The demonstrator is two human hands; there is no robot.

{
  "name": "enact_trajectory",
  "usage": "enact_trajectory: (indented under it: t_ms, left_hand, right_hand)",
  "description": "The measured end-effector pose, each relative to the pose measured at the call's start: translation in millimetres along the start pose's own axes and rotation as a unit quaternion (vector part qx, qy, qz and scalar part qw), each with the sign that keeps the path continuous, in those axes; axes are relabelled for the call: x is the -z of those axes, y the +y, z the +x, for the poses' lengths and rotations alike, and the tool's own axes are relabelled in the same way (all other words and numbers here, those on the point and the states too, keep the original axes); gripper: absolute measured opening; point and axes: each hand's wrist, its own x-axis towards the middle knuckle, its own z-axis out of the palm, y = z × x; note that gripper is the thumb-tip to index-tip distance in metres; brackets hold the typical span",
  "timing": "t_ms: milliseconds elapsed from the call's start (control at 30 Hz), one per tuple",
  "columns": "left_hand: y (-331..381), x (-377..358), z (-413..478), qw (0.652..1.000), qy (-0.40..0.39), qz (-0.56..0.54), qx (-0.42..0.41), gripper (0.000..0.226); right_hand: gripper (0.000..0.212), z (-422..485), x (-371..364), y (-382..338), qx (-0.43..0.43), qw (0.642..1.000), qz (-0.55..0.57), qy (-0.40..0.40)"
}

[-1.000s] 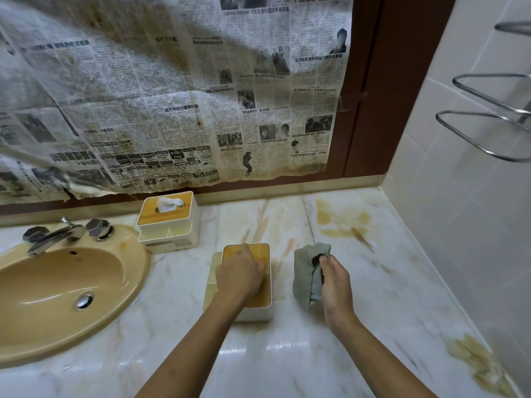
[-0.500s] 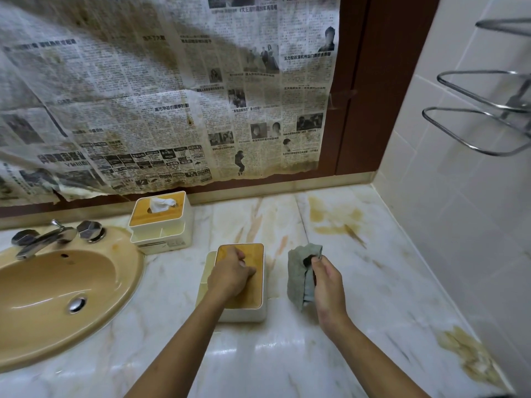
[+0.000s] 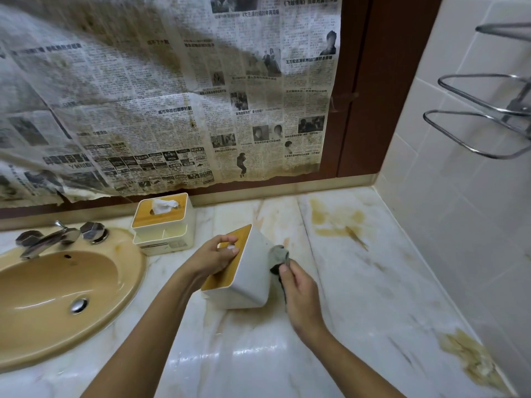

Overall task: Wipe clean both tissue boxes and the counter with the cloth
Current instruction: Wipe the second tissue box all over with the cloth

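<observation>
A white tissue box (image 3: pixel 250 275) with a wooden lid stands tilted onto its left edge in the middle of the marble counter (image 3: pixel 359 282). My left hand (image 3: pixel 214 258) grips its lid, fingers curled at the slot. My right hand (image 3: pixel 300 293) holds a grey-green cloth (image 3: pixel 278 255) bunched against the box's right side wall. A second tissue box (image 3: pixel 165 225), with a tissue sticking out of its wooden lid, stands upright farther back beside the sink.
A tan sink (image 3: pixel 57 291) with a chrome tap (image 3: pixel 51 239) fills the left. Brown stains mark the counter at the back right (image 3: pixel 336 222) and near right (image 3: pixel 471 360). Newspaper (image 3: pixel 172 96) hangs over the back wall. A metal rack (image 3: pixel 488 122) juts from the tiled right wall.
The near tissue box lay flat under my left hand; now it is tipped up onto its left edge. My right hand has brought the cloth against its right side.
</observation>
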Motion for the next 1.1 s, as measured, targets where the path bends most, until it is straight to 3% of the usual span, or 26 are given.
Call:
enact_trajectory:
  t_ms: [67, 200, 300, 433, 567, 700, 933, 1100]
  left_hand:
    - [0, -3, 4, 0.999, -0.005, -0.041, 0.007, 0.025]
    - [1, -9, 5, 0.997, -0.018, -0.073, -0.007, 0.039]
    - [1, -11, 6, 0.998, -0.021, -0.059, -0.008, 0.033]
    - [-1, -13, 9, 0.995, -0.035, -0.09, 0.009, 0.032]
    - [3, -9, 15, 0.994, -0.02, -0.109, 0.003, 0.027]
    - [6, -9, 12, 0.998, -0.025, -0.062, -0.018, 0.026]
    - [2, -14, 14, 0.992, -0.054, -0.113, -0.015, 0.03]
    - [11, -6, 16, 0.996, -0.017, -0.085, -0.038, 0.024]
  right_hand:
    - [0.02, -6, -13, 6, -0.003, 0.998, -0.032, -0.05]
    - [0.04, -4, -26, 19, 0.054, 0.986, -0.118, -0.109]
    - [0.043, 24, -24, 18, 0.07, 0.983, -0.149, -0.083]
    - [0.039, 65, -18, 2, 0.023, 0.986, -0.159, -0.05]
    - [0.043, 28, -21, 10, 0.11, 0.974, -0.179, -0.088]
    - [0.042, -2, -21, 27, 0.186, 0.945, -0.227, -0.141]
    - [0.039, 79, -19, -2, 0.05, 0.983, -0.164, -0.067]
    - [0.042, 18, -24, 18, 0.151, 0.965, -0.172, -0.127]
